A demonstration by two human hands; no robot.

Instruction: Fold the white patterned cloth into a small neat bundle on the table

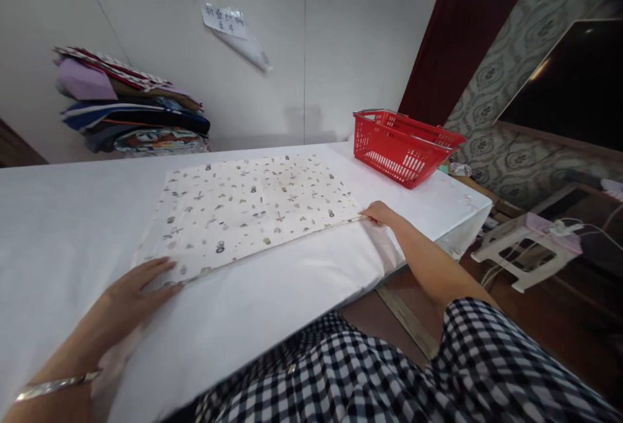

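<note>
A white cloth (257,205) printed with small dark and green motifs lies flat on the table, its near edge running slantwise toward me. At its near left corner, my left hand (141,290) rests with fingers stretched out and thumb apart, touching the fabric. The near right corner is pinched in my right hand (378,212), whose fingertips are closed on the edge. Along the near side the cloth looks folded, with more than one layer showing.
The table (219,319) has a white cover. A red plastic basket (403,150) stands at its back right. Folded clothes (136,105) are piled at the back left against the wall. A stool (530,244) with cables is on the floor to the right.
</note>
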